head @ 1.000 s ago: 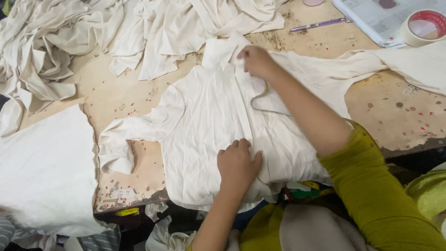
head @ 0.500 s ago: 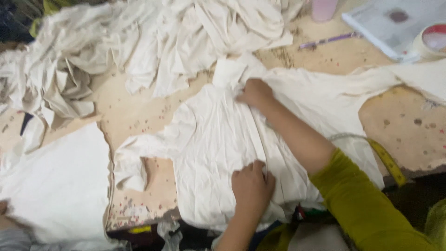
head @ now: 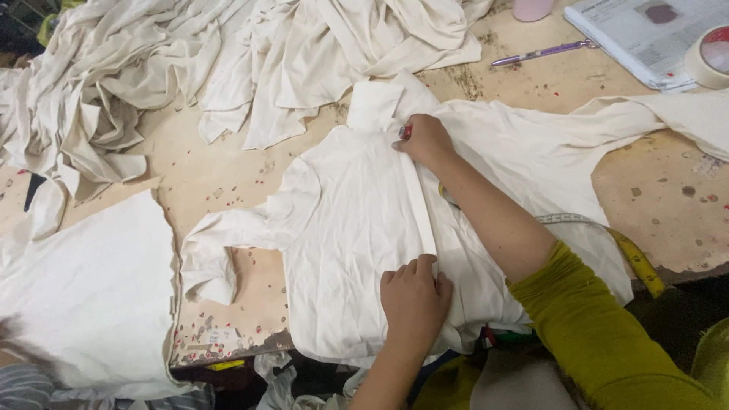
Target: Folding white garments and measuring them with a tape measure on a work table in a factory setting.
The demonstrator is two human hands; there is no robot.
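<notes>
Garment lies pressed under left hand; right hand's grip hides a small red object.

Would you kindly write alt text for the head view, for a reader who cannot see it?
Two hands press a cream garment flat on a worn wooden table: the right hand near the collar, the left hand at the hem. More cream cloth lies heaped behind, beside a purple pen and a tape roll.
</notes>
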